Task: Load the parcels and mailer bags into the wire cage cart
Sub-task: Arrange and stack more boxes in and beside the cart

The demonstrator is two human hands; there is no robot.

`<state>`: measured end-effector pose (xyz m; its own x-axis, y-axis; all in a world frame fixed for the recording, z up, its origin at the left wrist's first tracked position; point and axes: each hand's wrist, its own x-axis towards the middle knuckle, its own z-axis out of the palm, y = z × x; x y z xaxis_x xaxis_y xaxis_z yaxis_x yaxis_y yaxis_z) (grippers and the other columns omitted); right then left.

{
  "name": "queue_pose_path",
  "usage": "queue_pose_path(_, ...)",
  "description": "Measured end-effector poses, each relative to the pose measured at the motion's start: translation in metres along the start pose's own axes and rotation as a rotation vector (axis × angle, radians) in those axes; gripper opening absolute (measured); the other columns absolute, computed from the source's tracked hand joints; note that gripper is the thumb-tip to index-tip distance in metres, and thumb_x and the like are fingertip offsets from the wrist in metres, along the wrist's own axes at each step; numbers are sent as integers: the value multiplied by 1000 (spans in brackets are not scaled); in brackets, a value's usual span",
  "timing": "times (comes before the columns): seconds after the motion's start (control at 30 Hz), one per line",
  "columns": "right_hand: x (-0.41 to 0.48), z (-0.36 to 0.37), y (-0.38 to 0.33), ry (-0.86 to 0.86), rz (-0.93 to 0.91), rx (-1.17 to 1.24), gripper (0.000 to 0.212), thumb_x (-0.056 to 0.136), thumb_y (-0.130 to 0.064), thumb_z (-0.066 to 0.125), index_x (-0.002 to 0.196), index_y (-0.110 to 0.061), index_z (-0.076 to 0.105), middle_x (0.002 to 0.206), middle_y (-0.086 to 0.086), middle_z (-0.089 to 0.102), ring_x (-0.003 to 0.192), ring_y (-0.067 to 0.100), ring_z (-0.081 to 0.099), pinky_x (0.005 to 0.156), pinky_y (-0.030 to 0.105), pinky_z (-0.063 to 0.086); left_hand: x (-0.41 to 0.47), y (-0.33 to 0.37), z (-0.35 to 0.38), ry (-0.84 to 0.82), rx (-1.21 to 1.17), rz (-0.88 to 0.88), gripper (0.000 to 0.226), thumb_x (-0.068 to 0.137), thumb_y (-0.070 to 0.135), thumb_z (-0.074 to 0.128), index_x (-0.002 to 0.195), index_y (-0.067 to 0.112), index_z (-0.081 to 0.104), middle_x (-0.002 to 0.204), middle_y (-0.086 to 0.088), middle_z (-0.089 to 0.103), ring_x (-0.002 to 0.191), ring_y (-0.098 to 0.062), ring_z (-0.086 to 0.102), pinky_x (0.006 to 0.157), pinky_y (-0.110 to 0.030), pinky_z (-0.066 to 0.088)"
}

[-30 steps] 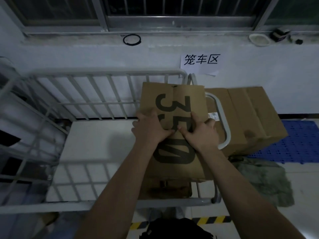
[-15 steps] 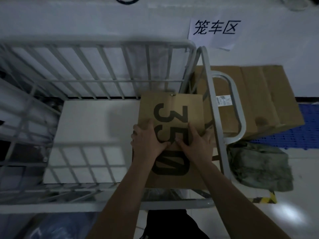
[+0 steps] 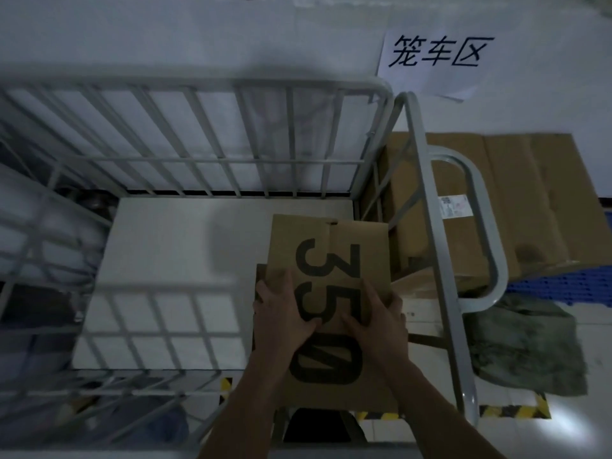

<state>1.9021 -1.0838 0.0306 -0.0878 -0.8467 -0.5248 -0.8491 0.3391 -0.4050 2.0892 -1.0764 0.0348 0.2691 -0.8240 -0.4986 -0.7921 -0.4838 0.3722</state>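
Gripping the box [image 3: 334, 256], left hand [image 3: 281, 318] and right hand [image 3: 376, 324] should lower it flat inside the cart [image 3: 198, 85].

I see everything dim and bluish, with one glare patch on the floor [image 3: 563, 420] at four o'clock. The wire cage cart [image 3: 212, 82] bars bow and blur toward nine o'clock.

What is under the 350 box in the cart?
A darker cardboard edge shows beneath the 350 box on its left; the white cart floor lies beside it. The box itself covers the rest, so whether it rests there cannot be told.
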Motion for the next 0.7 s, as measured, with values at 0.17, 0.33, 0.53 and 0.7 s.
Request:
queue_pose_path(0.17,10,2,2,18,6,-37,86,86,-63,61,153,-52,8,158,11,10,140,40,32,111,57,38,11,-3,2,-56,-7,-4,124,64,65,81,154,31,3,153,-16,8,132,-44,38,106,-49,44)
queue_pose_path(0.33,11,1,-1,19,18,-69,85,88,-58,61,154,-50,8,158,11,12,137,41,35,109,58,40,4,-3,6,-61,-6,-18,129,62,65,81,155,30,-2,152,-17,9,133,-45,36,108,-48,42)
queue_pose_path(0.53,7,-6,-2,-60,7,-150,83,92,-65,49,152,-52,-7,158,14,6,142,42,29,112,57,35,11,-2,-1,-194,58,-19,142,55,81,74,155,31,-13,150,-19,6,131,-44,38,106,-49,44)
queue_pose_path(0.7,0,-34,-5,-166,12,-198,78,93,-60,50,153,-48,1,158,13,7,138,42,32,109,58,38,11,12,-38,-230,102,68,82,78,57,74,139,17,36,134,-14,35,103,-28,59,91,-40,55)
